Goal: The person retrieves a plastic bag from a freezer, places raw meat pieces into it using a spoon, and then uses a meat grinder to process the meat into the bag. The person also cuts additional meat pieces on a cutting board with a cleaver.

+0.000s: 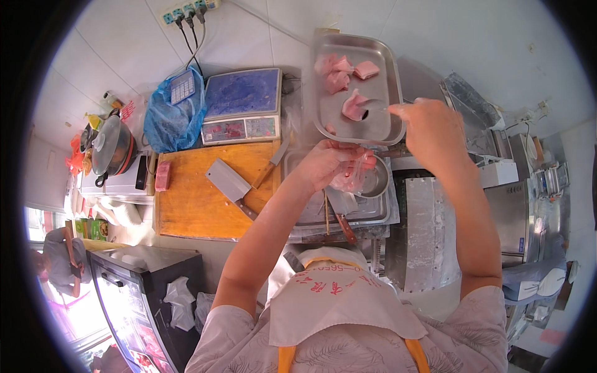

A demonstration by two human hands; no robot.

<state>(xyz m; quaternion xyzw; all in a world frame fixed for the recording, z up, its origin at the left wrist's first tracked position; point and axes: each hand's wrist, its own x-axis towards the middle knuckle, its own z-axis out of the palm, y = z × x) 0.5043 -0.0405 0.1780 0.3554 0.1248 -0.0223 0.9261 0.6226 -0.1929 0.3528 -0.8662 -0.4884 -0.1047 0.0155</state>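
My left hand (322, 165) pinches a clear plastic bag (349, 181) with pink meat in it, above a round metal bowl (383, 179). My right hand (436, 133) is raised at the right rim of a steel tray (373, 133), its index finger pointing left over it. Whether its curled fingers hold something thin cannot be made out. In the tray lie a folded heap of pale pink meat (336, 74), a squarish piece of meat (366, 70) and another cut of meat (354, 106) with a dark spot beside it.
On a wooden cutting board (186, 200) are a cleaver (228, 179), a knife (270, 165) and a meat block (163, 176). Behind stands a weighing scale (242, 102). A red-handled knife (345, 228) juts over the front edge. Another person (63, 261) is at far left.
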